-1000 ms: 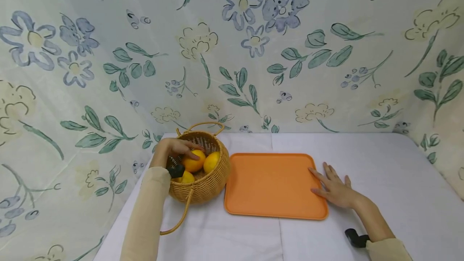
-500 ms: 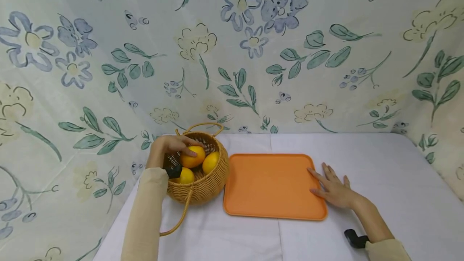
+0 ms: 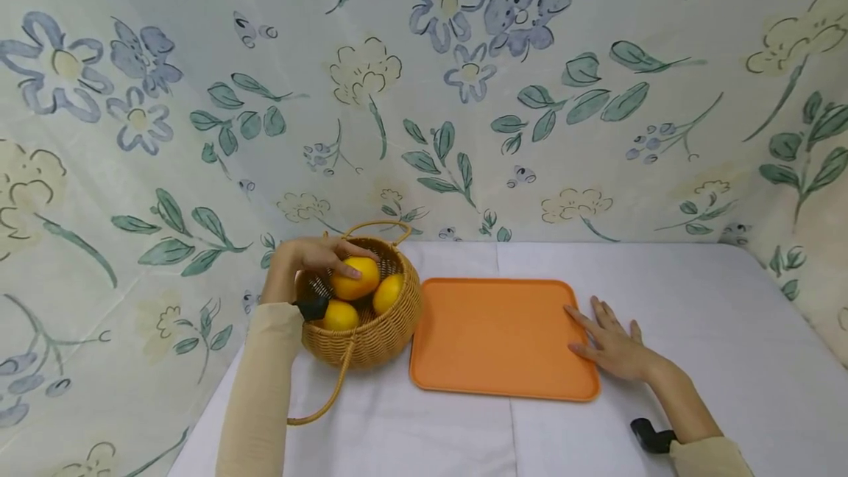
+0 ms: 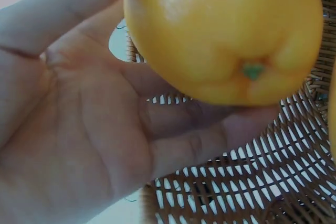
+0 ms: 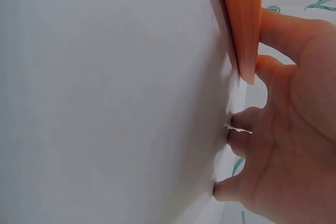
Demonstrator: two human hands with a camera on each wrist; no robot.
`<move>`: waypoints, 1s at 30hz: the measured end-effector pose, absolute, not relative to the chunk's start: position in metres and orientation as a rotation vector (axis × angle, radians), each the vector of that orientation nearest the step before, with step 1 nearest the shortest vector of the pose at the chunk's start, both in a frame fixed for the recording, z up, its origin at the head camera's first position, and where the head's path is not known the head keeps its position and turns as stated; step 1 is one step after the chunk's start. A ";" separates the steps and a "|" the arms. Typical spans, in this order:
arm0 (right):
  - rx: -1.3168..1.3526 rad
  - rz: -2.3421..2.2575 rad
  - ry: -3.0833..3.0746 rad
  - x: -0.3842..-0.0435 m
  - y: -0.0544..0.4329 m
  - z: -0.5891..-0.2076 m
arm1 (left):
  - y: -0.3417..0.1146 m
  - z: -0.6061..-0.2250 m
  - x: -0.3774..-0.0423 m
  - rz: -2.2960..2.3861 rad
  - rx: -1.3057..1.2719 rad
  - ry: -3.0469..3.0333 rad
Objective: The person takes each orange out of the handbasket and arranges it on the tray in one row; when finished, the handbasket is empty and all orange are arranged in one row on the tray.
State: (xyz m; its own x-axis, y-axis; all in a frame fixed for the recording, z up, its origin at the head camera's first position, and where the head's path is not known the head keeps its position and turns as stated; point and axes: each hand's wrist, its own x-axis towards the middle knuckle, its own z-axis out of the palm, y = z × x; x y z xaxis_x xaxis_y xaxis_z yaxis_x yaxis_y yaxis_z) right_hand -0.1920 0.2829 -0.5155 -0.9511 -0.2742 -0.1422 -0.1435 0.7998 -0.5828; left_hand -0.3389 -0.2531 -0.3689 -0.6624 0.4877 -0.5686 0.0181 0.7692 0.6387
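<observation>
An orange [image 3: 355,278] with a small green stem mark is gripped by my left hand [image 3: 318,255] over the wicker basket [image 3: 387,333]. In the left wrist view the thumb and fingers lie around the orange [image 4: 226,30], with basket weave below it. Two more yellow-orange fruits [image 3: 341,316] are visible inside the basket. My right hand [image 3: 616,348] lies spread at the right edge of the orange tray [image 3: 497,337]. In the right wrist view, the thumb and one finger of the right hand [image 5: 294,119] touch the tray rim [image 5: 244,30], while the other fingertips rest on the cloth.
The basket's lowered handle [image 3: 331,403] lies on the white tablecloth [image 3: 411,433] toward the front, and its other handle [image 3: 377,224] stands up at the back. A floral curtain [image 3: 424,94] borders the table at the back and left. The tray stands just right of the basket.
My left hand has raised the orange slightly within the basket opening, uncovering more of the fruit in front. The basket has shifted very little. My right hand and the tray stay put.
</observation>
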 end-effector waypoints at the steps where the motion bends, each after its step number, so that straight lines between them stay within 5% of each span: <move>1: -0.313 -0.855 2.766 -0.192 0.282 -0.514 | -0.253 -0.367 -0.338 0.771 0.406 2.196; 30: -0.313 -0.856 2.767 -0.192 0.283 -0.517 | -0.201 -0.307 -0.310 1.082 0.961 2.388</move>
State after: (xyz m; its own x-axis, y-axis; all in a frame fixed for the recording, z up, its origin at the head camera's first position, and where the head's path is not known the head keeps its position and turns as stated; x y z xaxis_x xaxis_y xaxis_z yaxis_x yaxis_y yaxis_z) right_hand -0.1920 0.2831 -0.5168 -0.9512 -0.2679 -0.1530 -0.1347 0.8069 -0.5751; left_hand -0.3098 -0.2008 -0.3070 -0.7097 0.7037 -0.0339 0.4387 0.4791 0.7603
